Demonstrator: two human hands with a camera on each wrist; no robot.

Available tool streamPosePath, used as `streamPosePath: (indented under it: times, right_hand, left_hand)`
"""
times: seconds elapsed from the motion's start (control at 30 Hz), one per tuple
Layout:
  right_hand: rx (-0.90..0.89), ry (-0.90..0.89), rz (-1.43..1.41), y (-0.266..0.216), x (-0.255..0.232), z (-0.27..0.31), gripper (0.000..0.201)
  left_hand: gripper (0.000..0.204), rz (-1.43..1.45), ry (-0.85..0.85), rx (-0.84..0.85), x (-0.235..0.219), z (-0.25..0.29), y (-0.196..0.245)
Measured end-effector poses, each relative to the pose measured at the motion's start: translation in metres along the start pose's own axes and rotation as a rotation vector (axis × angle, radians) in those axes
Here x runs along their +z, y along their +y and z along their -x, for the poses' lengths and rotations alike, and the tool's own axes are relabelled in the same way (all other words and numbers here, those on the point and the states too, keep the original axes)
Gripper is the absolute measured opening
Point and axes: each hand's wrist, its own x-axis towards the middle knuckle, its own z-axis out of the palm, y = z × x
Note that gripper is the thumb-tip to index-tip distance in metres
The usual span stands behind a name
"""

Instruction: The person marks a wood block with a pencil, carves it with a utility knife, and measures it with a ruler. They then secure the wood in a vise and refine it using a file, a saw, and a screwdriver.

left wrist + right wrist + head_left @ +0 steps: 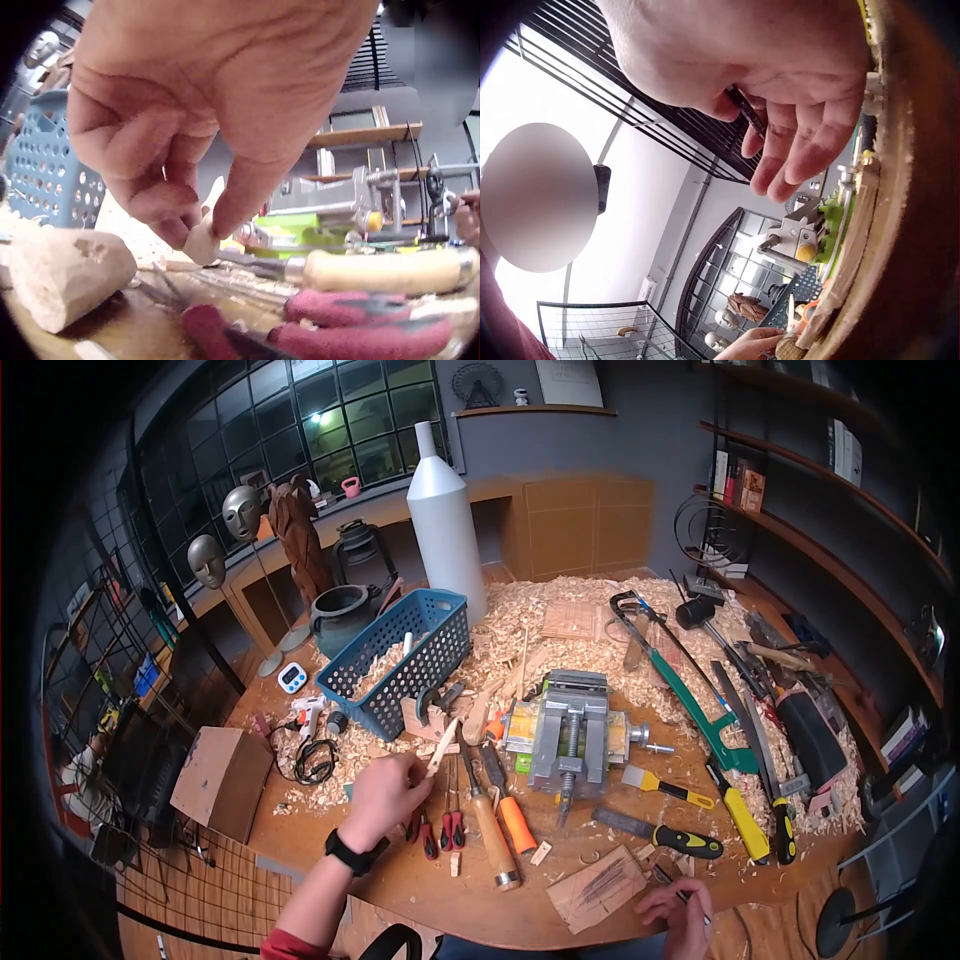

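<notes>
My left hand [385,802] pinches a slim, pale strip of wood [442,750] between thumb and fingertips, its tapered end pointing up and away. Just below that hand lie red-handled carving tools [452,830], beside a chisel with a wooden handle [490,838] and a tool with an orange handle [517,825]. At the table's front edge, my right hand [682,910] holds a thin dark pen-like stick [746,111] against the palm, its other fingers loosely extended. Close to it lies a flat wooden board [598,890] bearing dark marks.
A grey vise [568,745] stands mid-table, with wood shavings [510,620] heaped behind it. At the left are a blue basket [455,645] and a wooden block [222,780]. A green hacksaw [690,705], yellow-handled tools [742,825] and a brush [668,788] lie to the right.
</notes>
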Motion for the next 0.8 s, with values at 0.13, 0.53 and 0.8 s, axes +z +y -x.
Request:
streamPosePath:
  times: [0.13,0.53,0.8]
  right_hand:
    - [-0.007,0.004,-0.018,0.002,0.001,0.002,0.038]
    - [-0.072,-0.281,-0.199,-0.023,0.033,0.008,0.039]
    - [-0.027,-0.090,-0.062,-0.017,0.030,0.009,0.019]
  left_hand:
    - [0.016,0.497,-0.029,-0.059,-0.033,0.026,0.015]
    - [0.023,1.422,-0.537,-0.194,0.010,0.081,0.133]
    - [0.037,1.442,-0.642,-0.182,0.031,0.099,0.147]
